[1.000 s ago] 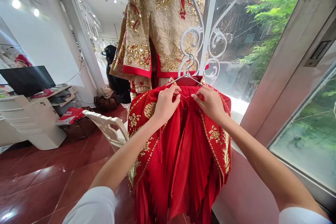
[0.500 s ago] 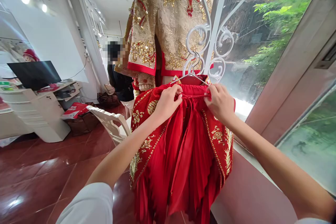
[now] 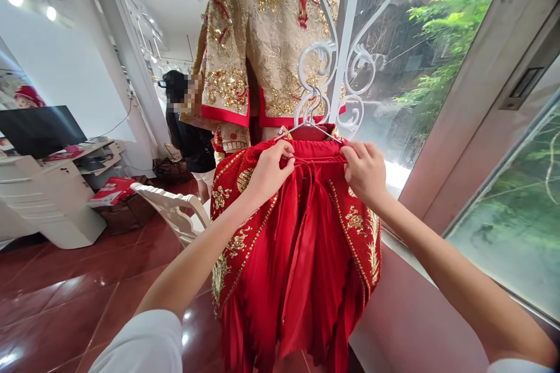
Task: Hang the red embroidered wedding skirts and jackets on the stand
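A red pleated skirt with gold-embroidered side panels hangs from a wire hanger in front of me. Thin red cord runs taut across the front of its waistband, from one of my hands to the other. My left hand pinches the cord at the left of the waistband, thumb and fingers together. On the right side, my right hand is closed on the cord's other end, knuckles up. Loose cord ends hang down the middle of the pleats.
Behind the skirt hangs a gold-beaded jacket on a white scrolled metal rack. A white chair stands to the left, and beyond it a person in black. A desk with a monitor is far left; a window is at right.
The view has turned slightly right, so the scene sits further left. My right hand has drawn a little outward from the left one, and both still hold the cord.
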A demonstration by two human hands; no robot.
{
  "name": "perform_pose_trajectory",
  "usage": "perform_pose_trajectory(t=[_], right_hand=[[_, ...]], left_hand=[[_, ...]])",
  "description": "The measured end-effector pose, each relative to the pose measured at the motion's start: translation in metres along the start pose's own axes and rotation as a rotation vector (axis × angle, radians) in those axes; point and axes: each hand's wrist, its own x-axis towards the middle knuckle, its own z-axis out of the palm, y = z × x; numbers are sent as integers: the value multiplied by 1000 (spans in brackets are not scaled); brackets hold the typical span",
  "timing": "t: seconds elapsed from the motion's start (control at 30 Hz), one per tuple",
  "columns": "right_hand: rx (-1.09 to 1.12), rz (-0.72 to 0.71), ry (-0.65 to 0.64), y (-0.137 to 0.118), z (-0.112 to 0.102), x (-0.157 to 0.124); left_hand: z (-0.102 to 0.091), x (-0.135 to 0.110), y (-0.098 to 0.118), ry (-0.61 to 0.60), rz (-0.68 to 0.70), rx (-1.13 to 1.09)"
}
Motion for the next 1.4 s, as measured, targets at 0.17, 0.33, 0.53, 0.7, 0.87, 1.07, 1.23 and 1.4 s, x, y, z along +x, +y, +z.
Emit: perform_pose_trajectory(t=[0.17, 0.33, 0.53, 0.7, 0.87, 1.07, 1.23, 1.4], right_hand=[[692, 474, -186, 1, -14, 4], [1060, 637, -359, -10, -32, -14], [1200, 393, -304, -28, -11, -10], [1209, 390, -174, -40, 3, 10], [1260, 495, -51, -30, 3, 24], [1285, 497, 33, -11, 19, 20], [710, 338, 162, 7, 6, 11], [-3, 188, 121, 57, -9, 4]], left_hand=[[-4, -2, 6, 19, -65, -110], [-11, -7, 15, -106, -104, -178], [9, 3, 19, -124, -49, -395], [15, 16, 20, -19, -272, -725], [-4, 18, 15, -24, -449, -941], [-10, 5, 4, -98, -457, -865], [-39, -4, 5, 2, -45, -55], [-82, -21, -22, 56, -102, 600]])
